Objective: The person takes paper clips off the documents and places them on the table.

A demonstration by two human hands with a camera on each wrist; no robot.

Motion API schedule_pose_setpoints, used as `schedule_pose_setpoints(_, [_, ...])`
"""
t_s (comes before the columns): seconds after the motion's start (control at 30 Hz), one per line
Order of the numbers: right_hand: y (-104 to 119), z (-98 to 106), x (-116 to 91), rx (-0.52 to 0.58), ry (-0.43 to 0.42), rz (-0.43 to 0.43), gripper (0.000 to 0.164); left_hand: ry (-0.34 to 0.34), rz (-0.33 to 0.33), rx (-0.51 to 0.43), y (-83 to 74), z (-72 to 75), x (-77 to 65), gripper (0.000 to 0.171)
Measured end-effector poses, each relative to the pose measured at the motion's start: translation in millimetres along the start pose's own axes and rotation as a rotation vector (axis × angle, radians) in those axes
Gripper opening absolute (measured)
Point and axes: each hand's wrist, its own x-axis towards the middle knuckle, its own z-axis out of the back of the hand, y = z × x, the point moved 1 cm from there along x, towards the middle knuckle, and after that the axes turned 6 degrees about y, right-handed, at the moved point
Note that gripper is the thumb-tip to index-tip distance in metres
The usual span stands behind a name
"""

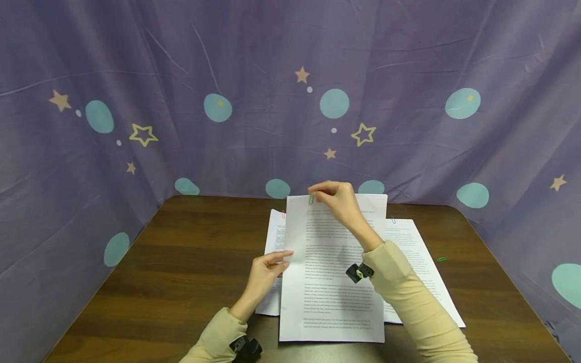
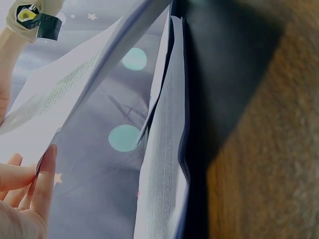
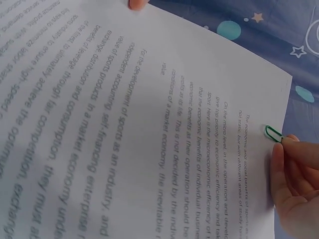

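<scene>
A stack of printed sheets point(image 1: 336, 282) is raised off the table, its top edge away from me. My left hand point(image 1: 263, 272) pinches the left edge between thumb and fingers; the left wrist view shows this left hand point(image 2: 27, 199) close up. At the top edge, my right hand point(image 1: 338, 201) pinches a green paper clip point(image 3: 273, 133) between thumb and fingertip. The clip's loop lies over the paper's face near a corner, and its other end is hidden by the fingers.
Behind the raised sheets lie a left paper stack point(image 1: 272, 297) with a red clip point(image 1: 283, 214) and a right paper stack point(image 1: 422, 272) with a blue clip point(image 1: 393, 220). Another green paper clip point(image 1: 442, 259) lies on the brown table point(image 1: 181, 262). A purple curtain point(image 1: 254, 50) hangs behind.
</scene>
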Motion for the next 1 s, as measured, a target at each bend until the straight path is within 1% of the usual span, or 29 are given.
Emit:
schedule_pose_setpoints(0.07, [7,0,-2,0.025,-0.009,-0.016,0.013,0.004,-0.001,0.003,0.1,0.1,-0.3,0.021])
schedule_pose_setpoints(0.13, [8,1,-2,0.057,-0.020,-0.035,0.013,0.006,0.004,0.000,0.1,0.1,-0.5,0.021])
schedule_pose_setpoints(0.27, [3,4,-2,0.116,-0.049,-0.023,0.015,0.006,0.026,-0.012,0.0,0.3,-0.2,0.021])
schedule_pose_setpoints(0.3, [-1,5,-1,0.139,-0.056,-0.023,0.015,0.007,0.029,-0.015,4.1,0.6,0.9,0.021])
schedule_pose_setpoints(0.47, [-7,11,-2,0.222,-0.087,-0.016,0.022,-0.008,0.045,-0.013,5.4,2.3,1.1,0.022])
schedule_pose_setpoints(0.5, [-11,12,-1,0.233,-0.091,-0.013,0.023,-0.012,0.043,-0.012,5.7,2.9,1.0,0.022])
schedule_pose_setpoints(0.53, [-11,14,-2,0.234,-0.094,-0.015,0.023,-0.018,0.044,-0.010,1.9,3.4,-0.2,0.022])
schedule_pose_setpoints(0.6, [-12,18,-4,0.219,-0.099,-0.022,0.024,-0.025,0.036,-0.019,2.8,5.1,-0.7,0.022])
schedule_pose_setpoints(0.63, [-14,20,-6,0.209,-0.100,-0.026,0.024,-0.027,0.030,-0.023,4.7,6.1,-0.6,0.022])
schedule_pose_setpoints(0.73, [-19,26,-10,0.186,-0.110,-0.039,0.025,-0.036,0.030,-0.040,16.7,9.1,1.6,0.021])
schedule_pose_setpoints(0.8, [-23,31,-13,0.191,-0.119,-0.038,0.026,-0.041,0.027,-0.037,25.3,10.9,3.3,0.022])
schedule_pose_setpoints(0.87, [-28,35,-16,0.221,-0.133,-0.058,0.026,-0.052,0.034,-0.033,32.8,12.2,4.9,0.022])
schedule_pose_setpoints(1.0, [-34,48,-22,0.234,-0.148,-0.064,0.028,-0.061,0.031,-0.036,34.3,13.0,5.5,0.023])
